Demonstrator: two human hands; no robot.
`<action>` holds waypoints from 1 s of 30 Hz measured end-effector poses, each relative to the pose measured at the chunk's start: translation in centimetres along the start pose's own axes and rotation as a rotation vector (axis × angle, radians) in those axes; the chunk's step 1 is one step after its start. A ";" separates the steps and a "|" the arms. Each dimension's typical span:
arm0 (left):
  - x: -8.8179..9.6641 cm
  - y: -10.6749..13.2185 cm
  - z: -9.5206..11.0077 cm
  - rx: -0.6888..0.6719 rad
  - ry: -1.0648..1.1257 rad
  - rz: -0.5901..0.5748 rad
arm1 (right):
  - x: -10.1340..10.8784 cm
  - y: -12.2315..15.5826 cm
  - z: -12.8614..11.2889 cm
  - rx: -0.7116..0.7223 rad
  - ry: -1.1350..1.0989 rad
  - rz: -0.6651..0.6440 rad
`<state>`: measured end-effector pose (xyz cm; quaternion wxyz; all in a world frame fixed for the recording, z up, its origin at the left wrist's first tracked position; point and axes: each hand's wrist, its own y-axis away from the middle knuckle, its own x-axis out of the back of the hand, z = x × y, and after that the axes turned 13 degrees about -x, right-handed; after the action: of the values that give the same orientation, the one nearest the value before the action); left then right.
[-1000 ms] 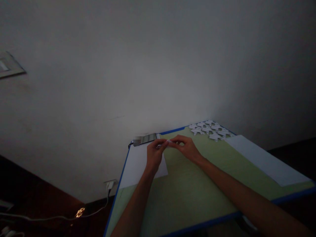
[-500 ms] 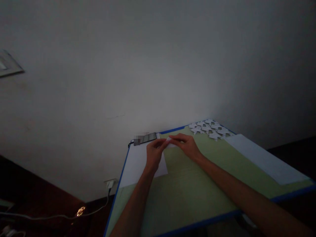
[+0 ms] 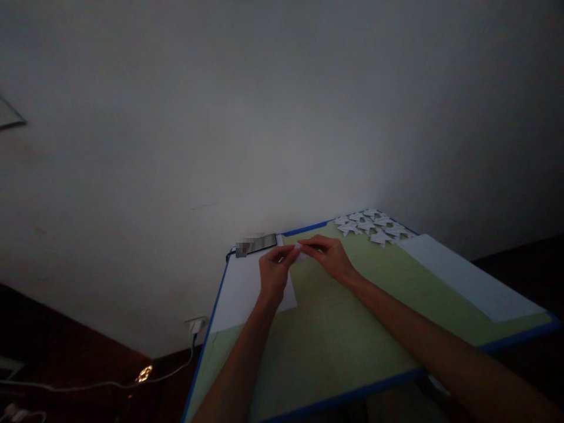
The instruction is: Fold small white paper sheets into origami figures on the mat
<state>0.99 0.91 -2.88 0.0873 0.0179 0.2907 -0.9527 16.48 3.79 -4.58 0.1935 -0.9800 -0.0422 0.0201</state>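
Between my two hands is a small piece of folded white paper, mostly covered by fingers. My left hand pinches its left side with thumb and forefinger. From the right, my right hand grips the other side the same way, so the fingertips nearly meet. Both hands are just above the green tabletop. A white sheet lies under and beside my left hand. Exact folds in the held piece are too small to make out.
A phone with a cable sits at the back left. Several folded white paper stars lie at the far right corner, beside a stack of white paper. Blue tape edges the table. Below left, a plug is in a wall socket.
The view has shifted slightly. Both hands keep hold of the small paper, their fingertips drawn a little closer so that less of it shows.
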 end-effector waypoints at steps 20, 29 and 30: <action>0.2 -0.2 -0.3 0.117 -0.010 0.005 | 0.5 -0.8 0.3 -0.172 -0.115 0.118; 0.2 0.2 -0.4 0.175 0.074 -0.125 | 0.3 -0.4 0.1 -0.192 -0.161 0.090; 0.2 0.1 -0.4 0.162 0.054 -0.111 | 0.3 -0.4 0.1 -0.195 -0.163 0.068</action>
<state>0.82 0.98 -3.29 0.0247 0.0345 0.2154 -0.9756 16.72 4.19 -4.55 0.0926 -0.9901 -0.0261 0.1019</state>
